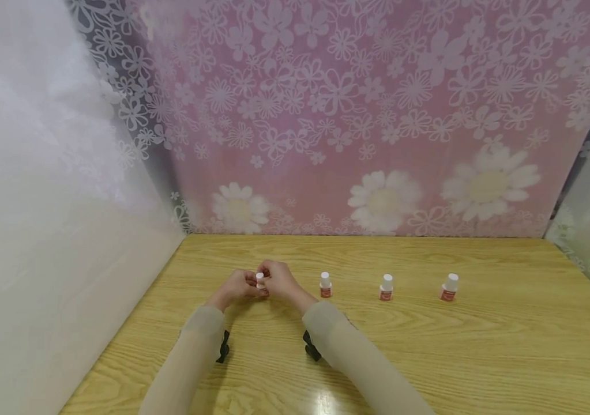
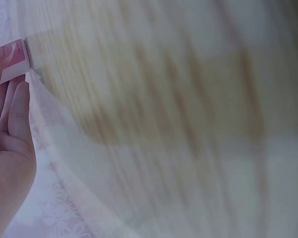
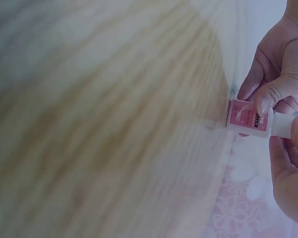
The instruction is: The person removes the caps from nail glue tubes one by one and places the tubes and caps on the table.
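A small white bottle (image 3: 248, 118) with a pink label is between both hands, its base right at the wooden tabletop. My left hand (image 1: 237, 286) grips the bottle's body, thumb across the label, fingers behind it. My right hand (image 1: 280, 281) pinches the white cap (image 3: 283, 125) between thumb and fingers. In the head view the white cap shows between the two hands, while the lower bottle is mostly covered by fingers. Only the label end of the bottle (image 2: 15, 58) appears at the left edge of the left wrist view.
Three similar white-capped bottles stand upright in a row to the right: one nearest (image 1: 326, 286), a middle one (image 1: 386, 287) and a far one (image 1: 449, 287). They are on the wood-grain table (image 1: 429, 357). Behind rises a pink flowered curtain (image 1: 326, 115); a white sheet (image 1: 56, 230) borders the left.
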A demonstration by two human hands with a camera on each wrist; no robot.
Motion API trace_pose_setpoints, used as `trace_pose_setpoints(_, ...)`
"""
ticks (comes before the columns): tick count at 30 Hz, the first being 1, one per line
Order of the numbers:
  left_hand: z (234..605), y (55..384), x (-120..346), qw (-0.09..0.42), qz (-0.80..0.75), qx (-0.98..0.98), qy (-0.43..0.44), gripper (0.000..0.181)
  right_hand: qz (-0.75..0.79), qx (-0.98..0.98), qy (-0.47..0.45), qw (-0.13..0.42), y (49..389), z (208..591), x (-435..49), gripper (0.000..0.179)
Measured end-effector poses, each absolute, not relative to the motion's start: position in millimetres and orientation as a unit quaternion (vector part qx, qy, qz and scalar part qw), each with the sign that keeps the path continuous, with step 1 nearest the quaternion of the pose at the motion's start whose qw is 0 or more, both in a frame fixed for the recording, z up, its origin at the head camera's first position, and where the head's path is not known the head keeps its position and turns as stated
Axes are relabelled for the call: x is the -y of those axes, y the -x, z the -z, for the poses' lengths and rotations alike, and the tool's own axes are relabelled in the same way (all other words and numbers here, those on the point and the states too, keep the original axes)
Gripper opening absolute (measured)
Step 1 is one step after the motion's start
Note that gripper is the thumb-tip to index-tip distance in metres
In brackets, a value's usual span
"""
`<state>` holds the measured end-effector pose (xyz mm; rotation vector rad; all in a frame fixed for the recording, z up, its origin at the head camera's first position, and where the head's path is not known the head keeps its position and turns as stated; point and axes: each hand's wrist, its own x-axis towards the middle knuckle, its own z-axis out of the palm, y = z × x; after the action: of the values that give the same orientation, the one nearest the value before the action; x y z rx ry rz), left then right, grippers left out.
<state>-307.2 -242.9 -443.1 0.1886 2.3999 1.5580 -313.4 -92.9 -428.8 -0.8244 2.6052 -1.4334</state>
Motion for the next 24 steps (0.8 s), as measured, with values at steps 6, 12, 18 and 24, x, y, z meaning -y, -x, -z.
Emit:
trace_pose_setpoints(6, 436.1, 302.4, 241.2, 0.147, -0.545, -0.821, -0.082, 0.017, 0.459, -0.848, 0.263, 0.030, 312.0, 426.0, 91.0, 0.005)
trace_pose_setpoints(12, 444.7, 309.8, 242.9, 0.128, -0.522, -0.839, -0.079, 0.008, 0.468, -0.849, 0.245, 0.011, 310.0, 421.6, 89.9, 0.017)
trace_pose_setpoints(18, 442.4, 307.7, 240.9, 0.117, -0.509, -0.849, -0.078, 0.006, 0.462, -0.853, 0.242, -0.008, 309.5, 425.4, 90.2, 0.016)
trace_pose_setpoints(24, 441.9, 306.1, 240.8, 0.125, -0.527, -0.836, -0.087, 0.015, 0.455, -0.855, 0.249, -0.010, 311.1, 427.3, 91.2, 0.014)
